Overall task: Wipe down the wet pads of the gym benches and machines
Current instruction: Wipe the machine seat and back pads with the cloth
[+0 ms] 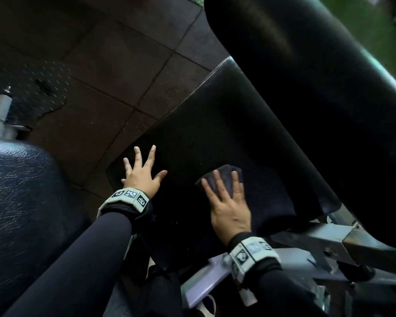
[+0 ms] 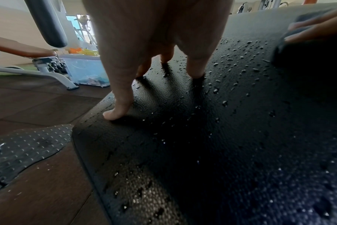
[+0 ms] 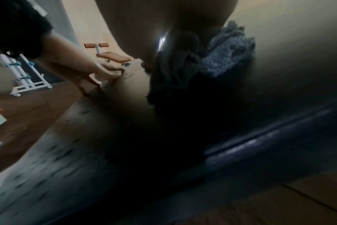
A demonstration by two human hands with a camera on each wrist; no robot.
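A black seat pad (image 1: 206,124) of a gym machine slopes away in front of me, beaded with water drops (image 2: 240,64). My left hand (image 1: 142,172) lies flat on its near left corner with fingers spread straight; the fingertips (image 2: 110,114) press the wet vinyl. My right hand (image 1: 226,202) presses flat on a dark blue-grey cloth (image 1: 224,177) in the middle of the pad, fingers straight on top of it. The cloth (image 3: 227,51) shows bunched under the palm in the blurred right wrist view.
A tall black back pad (image 1: 318,76) rises at the right. Another padded seat (image 1: 21,202) is at the near left. Grey metal frame (image 1: 329,243) runs under the pad. Dark floor tiles (image 1: 101,53) and a studded mat (image 1: 39,88) lie at left. An orange bench (image 2: 23,48) and plastic bin (image 2: 83,67) stand behind.
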